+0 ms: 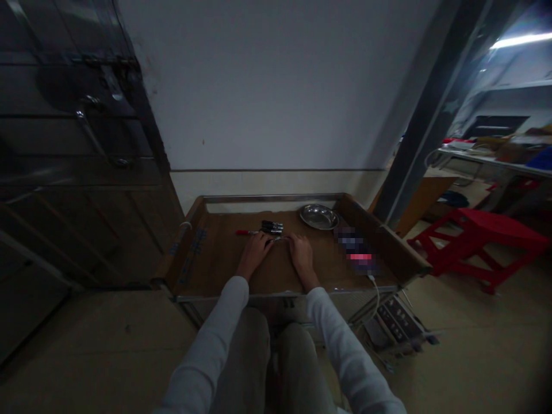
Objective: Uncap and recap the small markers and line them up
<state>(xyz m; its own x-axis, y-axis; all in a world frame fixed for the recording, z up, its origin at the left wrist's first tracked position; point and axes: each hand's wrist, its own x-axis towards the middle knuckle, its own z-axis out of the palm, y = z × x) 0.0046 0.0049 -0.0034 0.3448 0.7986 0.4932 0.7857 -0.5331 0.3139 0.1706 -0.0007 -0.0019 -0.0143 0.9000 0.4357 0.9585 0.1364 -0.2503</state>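
White-sleeved arms reach from lower centre onto the brown wooden counter (215, 261). Left hand (255, 251) and right hand (301, 253) lie palm-down at mid-frame, fingers curled toward 1 slim pale pen (278, 238) between them; whether they grip it cannot be told. Bundled black markers (272, 227) sit just above, within reach.

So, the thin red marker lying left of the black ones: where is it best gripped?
Probably mid-barrel, pinched from above and from its free left end: the thin red marker lies flat and sideways on the brown wooden tray, while the black markers and the left hand crowd its right end.
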